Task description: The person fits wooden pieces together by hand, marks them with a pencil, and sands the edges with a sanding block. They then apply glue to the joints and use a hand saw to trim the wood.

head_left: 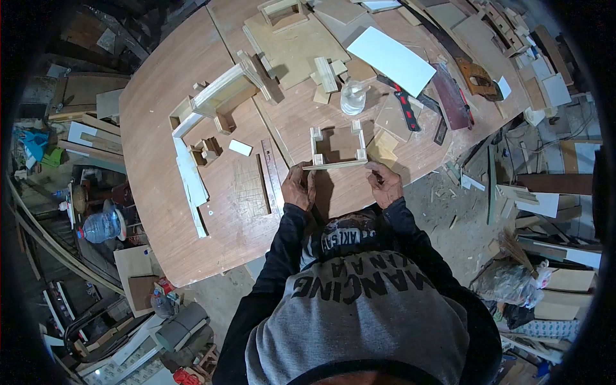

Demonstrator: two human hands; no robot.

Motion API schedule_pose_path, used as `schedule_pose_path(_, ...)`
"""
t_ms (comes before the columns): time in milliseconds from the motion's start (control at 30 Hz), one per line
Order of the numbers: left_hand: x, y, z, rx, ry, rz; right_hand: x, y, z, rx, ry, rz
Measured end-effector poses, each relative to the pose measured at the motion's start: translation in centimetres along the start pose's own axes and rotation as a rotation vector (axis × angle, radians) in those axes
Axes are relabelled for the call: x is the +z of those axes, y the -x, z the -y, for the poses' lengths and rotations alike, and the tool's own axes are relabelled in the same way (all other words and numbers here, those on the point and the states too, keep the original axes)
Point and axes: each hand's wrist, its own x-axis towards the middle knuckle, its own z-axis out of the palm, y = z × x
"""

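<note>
A small wooden frame (362, 135) with blocks in its corners sits on the table in front of me. Along its near side runs a thin wooden strip (337, 165) that sticks out past the frame on the left. My left hand (298, 187) is closed on the strip's left end, thumb and fingers pinching it. At the opposite end, the curled fingers of my right hand (385, 184) grip the strip near the frame's right corner. Parts of the fingertips are hidden. Just beyond the frame stands a clear bottle of white glue (353, 98).
On the table (154, 128) are a long wooden assembly (221, 90), a steel ruler (272, 173), a white board (391, 61), a red-black cutter (407, 110), a square (440, 131) and a handsaw (478, 78). Wood offcuts and clutter surround the table.
</note>
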Motion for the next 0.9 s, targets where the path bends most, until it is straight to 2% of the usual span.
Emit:
schedule_pose_path(467, -0.4, -0.1, -0.4, -0.007, -0.005, 0.001, 0.2, 0.4, 0.1, 0.039, -0.057, 0.011)
schedule_pose_path(633, -0.2, 0.0, 0.3, 0.036, -0.011, -0.028, 0.2, 0.2, -0.2, -0.033, -0.038, 0.057)
schedule_pose_path(700, -0.2, 0.0, 0.2, 0.069, -0.033, -0.048, -0.4, 0.3, 0.8, 0.014, 0.003, 0.050)
schedule_pose_path(767, -0.4, -0.1, -0.3, -0.025, 0.017, -0.018, -1.4, 0.0, 3.1, 0.061, 0.045, 0.048)
schedule_pose_path(867, -0.4, -0.1, -0.8, -0.057, 0.027, -0.015, -2.8, -0.7, 6.5, 0.011, 0.100, -0.055)
schedule_pose_path(900, -0.4, 0.0, -0.8, -0.058, 0.027, -0.015, -3.0, -1.0, 6.9, -0.096, 0.162, -0.045)
